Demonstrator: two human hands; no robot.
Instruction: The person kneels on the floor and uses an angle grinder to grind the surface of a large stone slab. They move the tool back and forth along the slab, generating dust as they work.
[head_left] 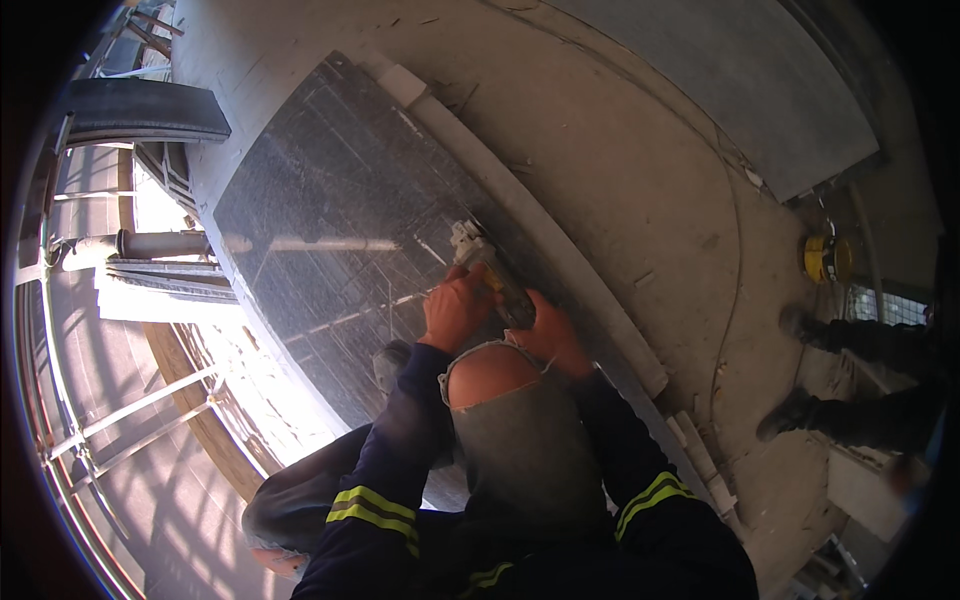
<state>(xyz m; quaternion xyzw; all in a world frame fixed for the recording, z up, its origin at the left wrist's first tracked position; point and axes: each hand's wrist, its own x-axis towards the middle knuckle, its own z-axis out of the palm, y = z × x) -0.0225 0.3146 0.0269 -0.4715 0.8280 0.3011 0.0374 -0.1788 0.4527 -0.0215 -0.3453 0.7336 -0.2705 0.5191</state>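
An angle grinder with a pale metal head and a yellow-and-black body lies low over a large dark panel. My left hand is closed round the grinder just behind its head. Farther back, my right hand grips the rear of its body. The grinder's head is close to the panel's right-hand long edge; whether its disc touches the surface cannot be made out. Pale straight lines and scuffs mark the panel. My knee, showing through torn trousers, is just behind my hands.
A pale board runs along the panel's right side. Beyond it, a cable crosses the dusty floor. Another dark sheet lies at the far right, with a yellow reel-like object and another person's legs nearby. Scaffold rails stand left.
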